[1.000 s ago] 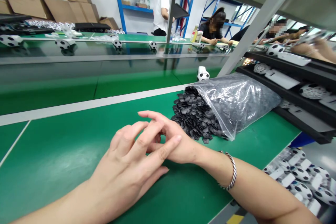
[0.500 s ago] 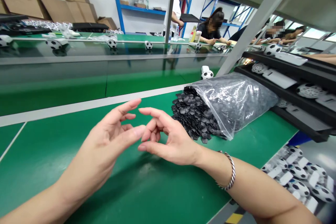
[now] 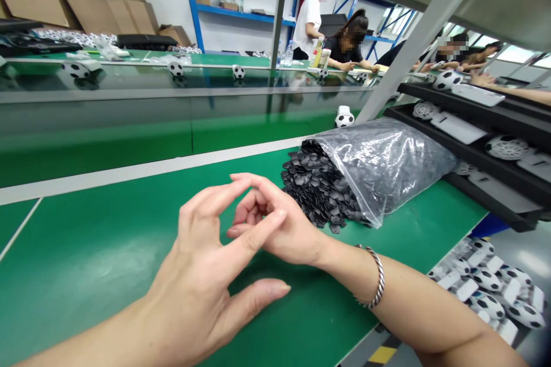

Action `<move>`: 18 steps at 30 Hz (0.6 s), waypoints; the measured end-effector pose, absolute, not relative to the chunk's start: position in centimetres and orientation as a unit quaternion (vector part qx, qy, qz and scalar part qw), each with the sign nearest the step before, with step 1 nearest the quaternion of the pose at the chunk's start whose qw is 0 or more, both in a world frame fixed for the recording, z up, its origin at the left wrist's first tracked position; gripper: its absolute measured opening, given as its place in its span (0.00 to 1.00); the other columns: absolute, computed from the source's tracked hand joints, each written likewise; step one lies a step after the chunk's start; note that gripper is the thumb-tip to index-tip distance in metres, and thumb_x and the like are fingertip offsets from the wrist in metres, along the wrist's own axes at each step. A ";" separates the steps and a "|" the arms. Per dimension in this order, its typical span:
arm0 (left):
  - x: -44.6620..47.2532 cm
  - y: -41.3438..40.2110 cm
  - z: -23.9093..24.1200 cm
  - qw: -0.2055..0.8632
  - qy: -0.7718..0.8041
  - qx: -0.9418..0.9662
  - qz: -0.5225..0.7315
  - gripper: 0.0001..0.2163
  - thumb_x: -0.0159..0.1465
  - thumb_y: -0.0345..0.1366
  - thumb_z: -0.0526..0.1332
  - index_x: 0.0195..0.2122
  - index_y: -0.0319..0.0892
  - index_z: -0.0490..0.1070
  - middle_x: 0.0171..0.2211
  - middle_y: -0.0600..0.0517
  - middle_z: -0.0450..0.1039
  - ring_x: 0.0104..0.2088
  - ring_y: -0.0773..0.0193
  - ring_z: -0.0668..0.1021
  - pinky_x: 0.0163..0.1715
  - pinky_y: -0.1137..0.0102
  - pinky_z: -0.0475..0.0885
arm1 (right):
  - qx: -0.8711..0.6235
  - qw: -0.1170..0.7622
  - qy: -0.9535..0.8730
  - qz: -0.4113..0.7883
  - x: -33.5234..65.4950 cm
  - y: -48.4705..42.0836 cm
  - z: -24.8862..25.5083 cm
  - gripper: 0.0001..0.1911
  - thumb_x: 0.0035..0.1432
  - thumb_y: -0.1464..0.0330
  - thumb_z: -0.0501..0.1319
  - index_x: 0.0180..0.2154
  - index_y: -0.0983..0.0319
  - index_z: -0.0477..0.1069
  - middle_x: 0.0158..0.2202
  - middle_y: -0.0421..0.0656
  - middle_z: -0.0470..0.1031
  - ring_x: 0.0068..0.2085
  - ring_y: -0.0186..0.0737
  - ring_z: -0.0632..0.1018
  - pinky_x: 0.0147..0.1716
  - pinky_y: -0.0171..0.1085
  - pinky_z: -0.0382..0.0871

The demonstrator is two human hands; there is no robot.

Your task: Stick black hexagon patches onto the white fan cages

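Observation:
My left hand is in front of my right hand, thumb stretched away from the fingers, nothing held. Its index finger overlaps the right hand, and I cannot tell if they touch. My right hand, with a twisted silver bracelet on the wrist, has loosely curled fingers and shows nothing in them. Both hover over the green worktop. Just beyond the right hand, a heap of small flat black pieces spills from a clear plastic bag lying on its side.
Black trays with football-patterned parts stand stacked at right. Many more such parts lie below. A football-shaped piece sits on the green conveyor belt past the white edge. A slanted grey post rises behind the bag. Several people work across the line.
My left hand has moved right and rolled over, so its index finger now overlaps my right hand. My right hand stays nearly in place. Football pieces on the far line have shifted left.

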State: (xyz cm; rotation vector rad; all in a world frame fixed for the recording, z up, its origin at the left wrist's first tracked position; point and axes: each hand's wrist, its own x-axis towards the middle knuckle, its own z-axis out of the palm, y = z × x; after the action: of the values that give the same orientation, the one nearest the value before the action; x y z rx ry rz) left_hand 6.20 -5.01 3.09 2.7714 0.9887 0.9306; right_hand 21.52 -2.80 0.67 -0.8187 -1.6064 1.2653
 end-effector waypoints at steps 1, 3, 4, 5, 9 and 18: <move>6.3 -5.1 3.0 0.021 0.319 0.903 0.289 0.24 0.57 0.46 0.58 0.55 0.54 0.59 0.58 0.46 0.47 0.55 0.43 0.55 0.49 0.48 0.59 | -0.332 0.450 -0.648 0.518 21.5 -2.8 0.6 0.32 0.48 0.71 0.63 0.53 0.56 0.54 0.30 0.36 0.66 0.29 0.29 0.68 0.28 0.31 0.66; 6.6 -5.3 2.9 0.018 0.318 0.909 0.268 0.23 0.57 0.45 0.58 0.54 0.53 0.60 0.57 0.45 0.47 0.55 0.43 0.55 0.48 0.47 0.59 | -0.334 0.449 -0.644 0.521 21.4 -2.7 0.5 0.31 0.47 0.70 0.64 0.53 0.55 0.54 0.29 0.35 0.65 0.28 0.29 0.67 0.28 0.31 0.66; 6.6 -5.3 2.9 0.017 0.313 0.913 0.260 0.23 0.57 0.45 0.58 0.54 0.53 0.60 0.57 0.45 0.47 0.55 0.43 0.55 0.48 0.47 0.59 | -0.333 0.451 -0.644 0.521 21.4 -2.7 0.5 0.31 0.48 0.70 0.63 0.52 0.56 0.54 0.29 0.35 0.65 0.28 0.29 0.67 0.28 0.32 0.66; 6.6 -5.3 2.8 0.016 0.308 0.916 0.256 0.24 0.56 0.45 0.59 0.54 0.54 0.60 0.57 0.45 0.48 0.55 0.43 0.56 0.48 0.47 0.59 | -0.331 0.455 -0.642 0.521 21.3 -2.7 0.6 0.30 0.48 0.70 0.63 0.52 0.56 0.55 0.29 0.35 0.65 0.28 0.28 0.67 0.28 0.32 0.65; 6.5 -5.2 2.8 0.002 0.293 0.921 0.259 0.25 0.55 0.46 0.61 0.54 0.53 0.60 0.57 0.45 0.49 0.55 0.42 0.56 0.49 0.48 0.59 | -0.330 0.458 -0.642 0.519 21.3 -2.7 0.6 0.29 0.48 0.70 0.63 0.51 0.57 0.56 0.30 0.36 0.65 0.28 0.28 0.67 0.28 0.32 0.66; 6.4 -4.9 2.6 -0.018 0.288 0.918 0.271 0.25 0.54 0.46 0.61 0.53 0.54 0.61 0.57 0.47 0.49 0.55 0.42 0.57 0.50 0.49 0.58 | -0.339 0.449 -0.646 0.516 21.4 -2.8 0.8 0.29 0.48 0.69 0.63 0.52 0.56 0.55 0.30 0.36 0.65 0.28 0.29 0.67 0.28 0.32 0.66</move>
State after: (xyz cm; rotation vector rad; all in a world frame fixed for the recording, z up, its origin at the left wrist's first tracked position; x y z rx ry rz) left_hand 6.44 -4.94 2.61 2.9174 0.9159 0.8623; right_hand 21.42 -2.81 0.76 -0.8386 -1.5981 1.2776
